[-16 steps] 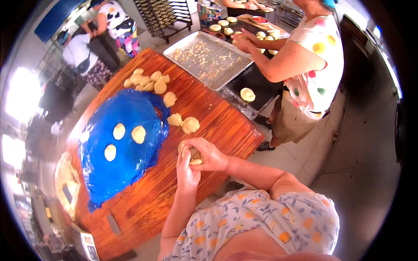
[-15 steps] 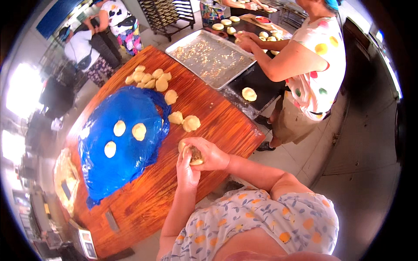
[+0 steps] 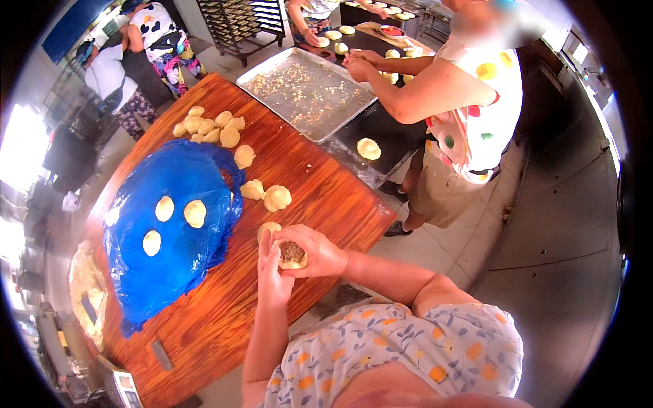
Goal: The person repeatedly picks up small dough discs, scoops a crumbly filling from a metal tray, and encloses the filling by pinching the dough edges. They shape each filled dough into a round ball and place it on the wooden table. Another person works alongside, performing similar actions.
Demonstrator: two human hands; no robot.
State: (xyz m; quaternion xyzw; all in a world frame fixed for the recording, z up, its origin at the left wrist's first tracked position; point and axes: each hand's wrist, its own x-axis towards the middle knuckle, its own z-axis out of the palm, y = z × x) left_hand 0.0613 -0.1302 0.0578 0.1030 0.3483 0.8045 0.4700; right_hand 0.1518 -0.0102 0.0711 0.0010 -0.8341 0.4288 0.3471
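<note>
Cupped between my two hands is a pale dough bun [image 3: 294, 264], its open top showing a brown crumbly filling. My right hand [image 3: 320, 250] wraps round its far and right side. My left hand [image 3: 273, 277] presses against its left side, fingers pointing up and away from me. Just beyond my fingertips another pale dough piece [image 3: 269, 229] lies on the wooden table [image 3: 340, 197]. Farther off are two dough rounds, one of them a flat disc with a wavy edge [image 3: 277, 198].
A blue plastic sheet [image 3: 170, 238] covers a mound to the left, with three dough discs on it. Several dough pieces [image 3: 204, 126] lie beyond. A metal tray [image 3: 306, 95] with crumbs adjoins the table; a co-worker [image 3: 469, 102] handles dough there. A small scale [image 3: 126, 387] sits near left.
The whole view has shifted, so the surroundings sit farther left. More of the bun's brown filling now shows between my hands, and the dough piece beyond my fingers has come into clearer sight.
</note>
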